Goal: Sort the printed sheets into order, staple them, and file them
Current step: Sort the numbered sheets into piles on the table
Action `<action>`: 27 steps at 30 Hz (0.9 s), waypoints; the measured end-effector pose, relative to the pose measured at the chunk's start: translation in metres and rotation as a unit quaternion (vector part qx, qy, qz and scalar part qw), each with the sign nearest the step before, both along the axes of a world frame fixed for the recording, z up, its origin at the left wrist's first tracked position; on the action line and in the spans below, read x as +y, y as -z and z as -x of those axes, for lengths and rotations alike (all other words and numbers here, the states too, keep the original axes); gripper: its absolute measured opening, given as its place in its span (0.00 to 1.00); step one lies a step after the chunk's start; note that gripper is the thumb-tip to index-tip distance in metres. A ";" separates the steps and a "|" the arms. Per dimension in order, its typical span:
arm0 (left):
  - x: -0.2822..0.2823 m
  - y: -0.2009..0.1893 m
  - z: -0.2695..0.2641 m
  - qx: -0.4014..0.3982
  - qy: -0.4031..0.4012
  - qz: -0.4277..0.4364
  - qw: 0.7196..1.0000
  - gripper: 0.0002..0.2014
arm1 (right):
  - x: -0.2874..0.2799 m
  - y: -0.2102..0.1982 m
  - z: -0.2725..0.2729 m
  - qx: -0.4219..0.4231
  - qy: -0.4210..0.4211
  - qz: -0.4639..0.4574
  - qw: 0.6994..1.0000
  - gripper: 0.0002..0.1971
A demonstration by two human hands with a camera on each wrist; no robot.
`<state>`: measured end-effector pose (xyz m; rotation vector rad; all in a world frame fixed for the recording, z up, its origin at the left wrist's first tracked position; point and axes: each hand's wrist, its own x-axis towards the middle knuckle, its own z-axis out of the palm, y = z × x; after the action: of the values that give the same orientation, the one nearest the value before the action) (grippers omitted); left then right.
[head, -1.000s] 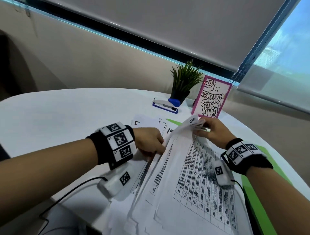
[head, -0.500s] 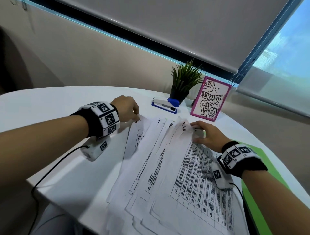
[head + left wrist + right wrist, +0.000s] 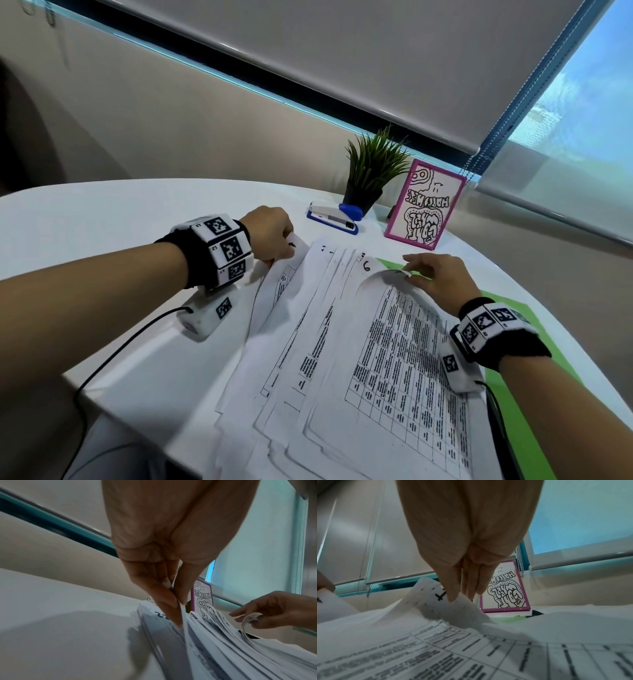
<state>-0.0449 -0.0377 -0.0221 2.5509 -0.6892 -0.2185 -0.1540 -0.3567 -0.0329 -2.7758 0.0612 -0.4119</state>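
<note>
Item: my left hand (image 3: 270, 236) – fingers and thumb pinched on the far corner of the leftmost sheet (image 3: 279, 284), lifting it off the table (image 3: 102, 219); the pinch shows plainly in my left wrist view (image 3: 171, 601)

Item: my right hand (image 3: 440, 277) – thumb and fingers nipping the curled top corner of the table-printed sheet (image 3: 404, 370), which carries a handwritten mark near the fold; the corner is bent back over itself

Item: sheets (image 3: 308, 342) – fanned across the near table edge, overlapping, one marked 6 at its top

Item: folder (image 3: 507, 308) – green, under the pile's right side

Item: stapler (image 3: 334, 217) – blue and white, beyond the pile, just beside the plant (image 3: 371, 171)

Item: card (image 3: 424, 205) – pink-framed, upright, right of the plant
</note>
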 end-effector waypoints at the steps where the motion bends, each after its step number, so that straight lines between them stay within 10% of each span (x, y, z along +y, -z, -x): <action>1: 0.000 -0.001 0.000 -0.004 0.003 -0.002 1.000 0.14 | -0.001 0.000 0.000 -0.022 0.001 0.015 1.000 0.08; 9: -0.003 -0.008 0.005 -0.057 0.022 -0.015 0.998 0.18 | -0.008 -0.003 -0.005 -0.112 0.036 0.032 0.993 0.08; 20: -0.007 -0.006 0.007 -0.038 0.002 -0.020 0.999 0.16 | 0.003 0.003 -0.001 0.028 -0.039 -0.014 0.999 0.15; 27: 0.001 -0.005 0.010 0.115 0.029 -0.042 0.992 0.11 | -0.003 0.004 -0.005 0.027 -0.053 0.038 0.998 0.10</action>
<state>-0.0546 -0.0367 -0.0170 2.5332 -0.6784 -0.5621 -0.1489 -0.3600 -0.0367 -2.8501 -0.0895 -0.3179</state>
